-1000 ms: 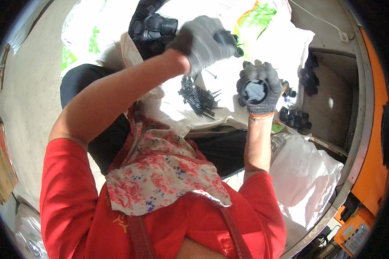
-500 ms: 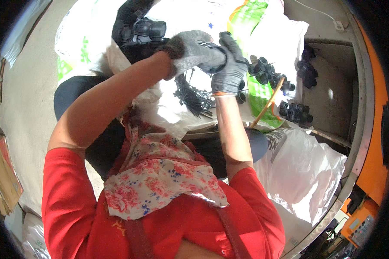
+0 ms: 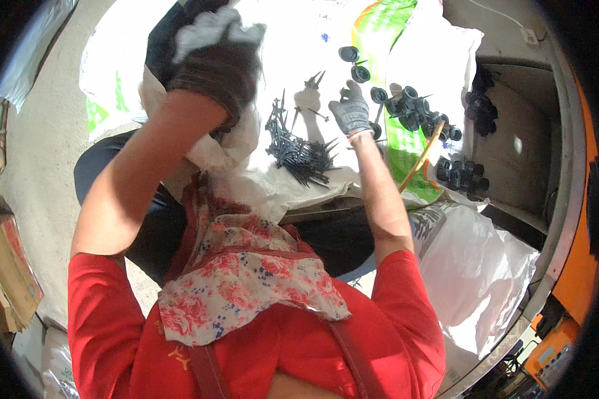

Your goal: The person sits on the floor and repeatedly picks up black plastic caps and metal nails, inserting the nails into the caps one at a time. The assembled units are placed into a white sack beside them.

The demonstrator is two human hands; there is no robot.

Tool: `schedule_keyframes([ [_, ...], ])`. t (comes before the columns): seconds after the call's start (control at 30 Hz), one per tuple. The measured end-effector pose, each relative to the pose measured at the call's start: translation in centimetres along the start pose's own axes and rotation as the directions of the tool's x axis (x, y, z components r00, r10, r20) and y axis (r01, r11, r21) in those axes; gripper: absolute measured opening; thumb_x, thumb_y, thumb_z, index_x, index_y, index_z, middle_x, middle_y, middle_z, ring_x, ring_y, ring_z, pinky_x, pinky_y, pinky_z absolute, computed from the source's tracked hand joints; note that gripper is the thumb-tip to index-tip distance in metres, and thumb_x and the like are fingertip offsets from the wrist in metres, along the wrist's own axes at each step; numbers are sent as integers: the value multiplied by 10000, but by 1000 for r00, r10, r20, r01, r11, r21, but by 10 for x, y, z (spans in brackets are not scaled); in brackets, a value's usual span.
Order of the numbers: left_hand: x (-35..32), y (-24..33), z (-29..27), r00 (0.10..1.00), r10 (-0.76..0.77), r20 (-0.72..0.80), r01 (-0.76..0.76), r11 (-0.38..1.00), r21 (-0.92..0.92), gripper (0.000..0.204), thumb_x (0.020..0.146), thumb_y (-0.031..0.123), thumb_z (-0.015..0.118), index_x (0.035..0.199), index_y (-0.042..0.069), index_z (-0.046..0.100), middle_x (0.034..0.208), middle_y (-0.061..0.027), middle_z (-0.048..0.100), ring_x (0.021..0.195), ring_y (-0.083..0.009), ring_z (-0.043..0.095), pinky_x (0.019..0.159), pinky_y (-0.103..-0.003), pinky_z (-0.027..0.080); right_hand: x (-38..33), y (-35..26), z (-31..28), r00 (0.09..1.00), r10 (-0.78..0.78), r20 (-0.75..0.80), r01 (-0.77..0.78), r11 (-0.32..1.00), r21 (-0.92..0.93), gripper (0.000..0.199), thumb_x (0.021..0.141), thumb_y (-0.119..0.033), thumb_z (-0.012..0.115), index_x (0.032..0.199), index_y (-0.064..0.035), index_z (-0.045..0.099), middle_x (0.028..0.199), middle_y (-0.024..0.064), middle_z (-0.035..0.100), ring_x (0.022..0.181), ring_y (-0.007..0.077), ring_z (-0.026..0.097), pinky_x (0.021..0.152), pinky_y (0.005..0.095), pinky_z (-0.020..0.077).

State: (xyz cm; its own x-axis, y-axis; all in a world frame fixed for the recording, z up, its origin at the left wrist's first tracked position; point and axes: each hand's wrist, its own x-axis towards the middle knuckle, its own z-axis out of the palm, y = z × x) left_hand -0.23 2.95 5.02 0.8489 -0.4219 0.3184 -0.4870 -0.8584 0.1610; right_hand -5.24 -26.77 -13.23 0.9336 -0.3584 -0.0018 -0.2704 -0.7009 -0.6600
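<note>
My left hand [image 3: 216,56], in a grey glove with a dark cuff, is raised at the upper left. It is smeared by motion, and whatever its fingers hold is hidden. Behind it shows part of a dark object [image 3: 161,48]. My right hand [image 3: 351,112], gloved too, is over the white sheet with its fingers bent and apart, nothing visible in them. Close to its fingertips lie small round black plastic caps [image 3: 359,73]. Left of this hand is a heap of thin black spike-like pieces [image 3: 301,156], a few of them scattered loose.
Black plastic fittings [image 3: 409,110] are piled right of my right hand on a green and white sack [image 3: 396,143], beside a wooden stick [image 3: 420,159]. More fittings [image 3: 460,176] lie further right. A clear plastic bag [image 3: 472,266] is at the lower right, cardboard [image 3: 10,266] at the far left.
Both hands were together on a round black ribbed part, which no longer shows between them. My left hand has swung up and left; my right hand has let go and moved slightly down.
</note>
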Motion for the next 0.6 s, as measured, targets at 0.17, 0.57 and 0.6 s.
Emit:
schedule_keyframes([
  [0.17, 4, -24, 32, 964, 75, -254, -71, 997, 27, 525, 682, 376, 689, 1143, 157, 566, 1153, -140, 527, 1036, -333, 518, 849, -478, 411, 7, 70, -61, 837, 546, 39, -468, 750, -467, 581, 655, -512, 650, 799, 50, 673, 792, 206, 660, 818, 305, 647, 680, 394, 469],
  [0.57, -5, 14, 28, 991, 130, 14, -124, 969, -214, 509, 730, 366, 679, 1133, 80, 560, 1173, -193, 517, 1131, -323, 479, 961, -453, 371, -29, 164, -6, 827, 550, 118, -480, 799, -363, 321, 716, -279, 628, 949, -61, 656, 825, 90, 661, 727, 197, 633, 684, 309, 492],
  [0.6, -3, 18, 33, 987, 157, -21, -156, 944, -290, 508, 729, 366, 679, 1127, 73, 563, 1136, -192, 537, 1101, -321, 501, 944, -449, 388, -31, 166, -4, 835, 528, 155, -436, 808, -397, 292, 708, -251, 619, 937, -75, 660, 829, 93, 665, 734, 208, 639, 687, 322, 495],
])
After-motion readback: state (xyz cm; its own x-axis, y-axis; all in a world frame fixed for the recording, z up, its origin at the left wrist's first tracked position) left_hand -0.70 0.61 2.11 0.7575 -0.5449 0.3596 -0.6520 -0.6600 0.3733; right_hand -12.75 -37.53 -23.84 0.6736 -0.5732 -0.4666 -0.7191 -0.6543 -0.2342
